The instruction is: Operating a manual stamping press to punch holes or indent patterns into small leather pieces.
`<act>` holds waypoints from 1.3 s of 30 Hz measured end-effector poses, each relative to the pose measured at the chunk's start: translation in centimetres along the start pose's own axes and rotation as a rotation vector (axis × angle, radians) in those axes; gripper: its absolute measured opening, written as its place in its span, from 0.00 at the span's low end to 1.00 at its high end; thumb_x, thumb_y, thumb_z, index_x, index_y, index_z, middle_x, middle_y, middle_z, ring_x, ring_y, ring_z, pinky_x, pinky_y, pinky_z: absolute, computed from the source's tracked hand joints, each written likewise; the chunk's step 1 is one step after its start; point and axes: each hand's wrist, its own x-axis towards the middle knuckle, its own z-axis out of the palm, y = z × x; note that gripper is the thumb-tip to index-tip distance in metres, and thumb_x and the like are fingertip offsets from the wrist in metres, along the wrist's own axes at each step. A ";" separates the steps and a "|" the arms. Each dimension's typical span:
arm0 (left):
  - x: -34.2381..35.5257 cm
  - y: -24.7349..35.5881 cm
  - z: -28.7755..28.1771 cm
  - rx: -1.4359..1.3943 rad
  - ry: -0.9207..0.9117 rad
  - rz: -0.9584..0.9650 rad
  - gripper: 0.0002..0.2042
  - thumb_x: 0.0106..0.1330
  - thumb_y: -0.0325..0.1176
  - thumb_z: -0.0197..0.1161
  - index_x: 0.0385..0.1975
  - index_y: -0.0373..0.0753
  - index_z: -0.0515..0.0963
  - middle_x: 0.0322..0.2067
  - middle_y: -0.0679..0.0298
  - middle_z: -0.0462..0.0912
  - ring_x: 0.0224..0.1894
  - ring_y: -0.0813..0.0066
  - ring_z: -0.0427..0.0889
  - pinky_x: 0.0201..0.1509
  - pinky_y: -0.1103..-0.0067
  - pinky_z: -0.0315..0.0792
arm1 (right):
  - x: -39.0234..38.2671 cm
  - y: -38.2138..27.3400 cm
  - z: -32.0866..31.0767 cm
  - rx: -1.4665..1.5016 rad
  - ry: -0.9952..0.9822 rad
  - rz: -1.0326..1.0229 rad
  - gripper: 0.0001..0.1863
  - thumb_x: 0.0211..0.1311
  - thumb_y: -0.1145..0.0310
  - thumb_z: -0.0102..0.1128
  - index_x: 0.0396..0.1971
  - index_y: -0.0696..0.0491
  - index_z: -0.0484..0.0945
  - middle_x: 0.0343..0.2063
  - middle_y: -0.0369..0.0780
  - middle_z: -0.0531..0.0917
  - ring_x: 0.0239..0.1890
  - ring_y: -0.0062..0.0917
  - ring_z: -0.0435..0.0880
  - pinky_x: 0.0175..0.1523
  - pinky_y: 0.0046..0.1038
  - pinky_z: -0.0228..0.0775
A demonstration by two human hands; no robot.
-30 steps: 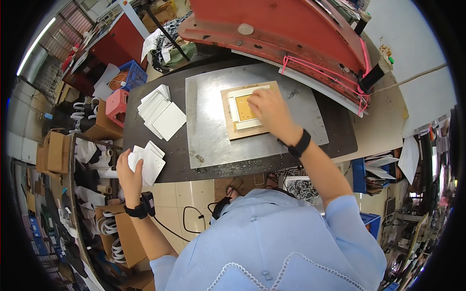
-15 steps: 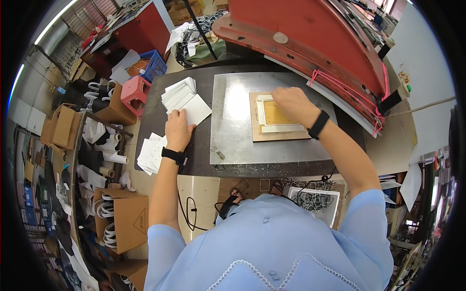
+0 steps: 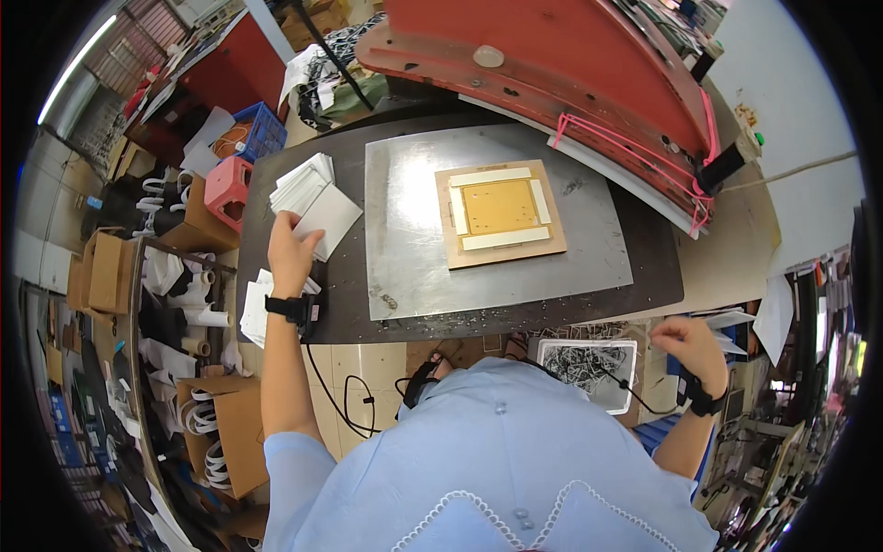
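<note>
My left hand (image 3: 292, 253) is at the near left edge of a light-grey card (image 3: 332, 221), its fingers and thumb closed on that edge. The card lies over a fanned stack of white cards (image 3: 299, 186) on the dark table. My right hand (image 3: 692, 348) is off the table's right front, beside a white bin (image 3: 631, 368) of thin scraps. Its fingers are curled together; anything in them is too small to make out. On the metal plate (image 3: 405, 248) rests a wooden board (image 3: 443, 216) with a yellow centre (image 3: 499, 205) framed by pale strips.
A big red machine part (image 3: 552, 64) with pink cord overhangs the table's far right. More white cards (image 3: 258, 313) lie at the table's left front. Further left are a pink stool (image 3: 227, 189), a blue crate (image 3: 267, 133) and cardboard boxes (image 3: 241, 432). A dark cable (image 3: 342, 405) hangs below the table.
My right hand has left the wooden board and swung right and toward me, beside the scrap bin. My left hand has closed on the card's edge. The view has shifted a little.
</note>
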 end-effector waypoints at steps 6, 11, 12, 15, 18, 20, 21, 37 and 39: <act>1.1 0.5 -1.6 -0.176 -0.160 -0.222 0.16 0.63 0.39 0.67 0.38 0.30 0.79 0.29 0.52 0.83 0.28 0.60 0.80 0.38 0.73 0.73 | -1.1 1.9 2.9 -0.183 0.309 0.021 0.17 0.56 0.68 0.63 0.44 0.60 0.79 0.40 0.50 0.84 0.45 0.44 0.83 0.51 0.34 0.73; 0.8 0.6 -2.3 -0.197 0.247 0.081 0.13 0.69 0.36 0.62 0.42 0.31 0.81 0.27 0.58 0.84 0.27 0.73 0.78 0.35 0.78 0.71 | 2.8 -3.8 5.4 -0.042 0.091 -0.347 0.18 0.61 0.66 0.62 0.47 0.59 0.78 0.41 0.46 0.85 0.43 0.35 0.84 0.48 0.29 0.74; 0.3 2.9 -3.6 -0.311 0.217 -0.070 0.12 0.69 0.35 0.61 0.42 0.31 0.81 0.27 0.60 0.83 0.27 0.77 0.77 0.34 0.79 0.70 | 3.7 -5.6 5.7 -0.028 0.024 -0.390 0.17 0.62 0.66 0.61 0.48 0.59 0.78 0.42 0.46 0.85 0.43 0.34 0.84 0.48 0.28 0.74; -0.9 9.5 -5.2 -0.506 -0.074 -0.166 0.10 0.66 0.33 0.66 0.40 0.33 0.83 0.22 0.73 0.78 0.24 0.91 0.69 0.27 0.88 0.64 | 6.3 -9.1 6.8 0.196 -0.032 -0.463 0.17 0.64 0.67 0.61 0.49 0.59 0.78 0.40 0.43 0.85 0.39 0.24 0.84 0.45 0.25 0.74; -4.4 15.7 -3.7 -0.829 -0.340 -0.164 0.09 0.65 0.33 0.67 0.38 0.33 0.84 0.21 0.74 0.80 0.20 0.91 0.68 0.23 0.86 0.62 | 9.0 -12.7 8.8 0.369 -0.026 -0.538 0.14 0.66 0.66 0.59 0.46 0.59 0.78 0.34 0.40 0.84 0.31 0.20 0.81 0.38 0.23 0.72; -6.5 18.6 -2.6 -0.864 -0.502 -0.129 0.09 0.65 0.33 0.66 0.37 0.33 0.83 0.22 0.73 0.82 0.21 0.91 0.71 0.23 0.87 0.63 | 10.4 -13.1 9.7 0.444 -0.087 -0.566 0.13 0.67 0.66 0.58 0.44 0.60 0.78 0.30 0.38 0.83 0.26 0.18 0.79 0.33 0.22 0.70; -6.9 19.8 -1.8 -0.874 -0.533 -0.148 0.09 0.65 0.33 0.67 0.37 0.33 0.83 0.22 0.72 0.82 0.22 0.91 0.73 0.24 0.88 0.64 | 11.0 -12.9 10.0 0.470 -0.150 -0.532 0.13 0.67 0.66 0.58 0.43 0.60 0.79 0.28 0.37 0.82 0.25 0.17 0.77 0.32 0.21 0.69; -3.3 19.8 4.9 -0.483 -0.406 0.266 0.16 0.68 0.30 0.58 0.54 0.34 0.71 0.59 0.52 0.73 0.57 0.53 0.75 0.58 0.70 0.71 | 21.7 -12.7 7.8 0.578 0.126 -0.351 0.12 0.62 0.67 0.63 0.34 0.62 0.78 0.21 0.36 0.82 0.22 0.14 0.76 0.25 0.19 0.67; -3.5 19.8 5.2 -0.489 -0.372 0.283 0.15 0.69 0.30 0.57 0.54 0.34 0.72 0.59 0.52 0.73 0.56 0.53 0.75 0.57 0.70 0.71 | 22.4 -12.8 8.0 0.541 0.129 -0.354 0.12 0.61 0.67 0.63 0.34 0.62 0.78 0.21 0.36 0.81 0.21 0.15 0.76 0.25 0.19 0.67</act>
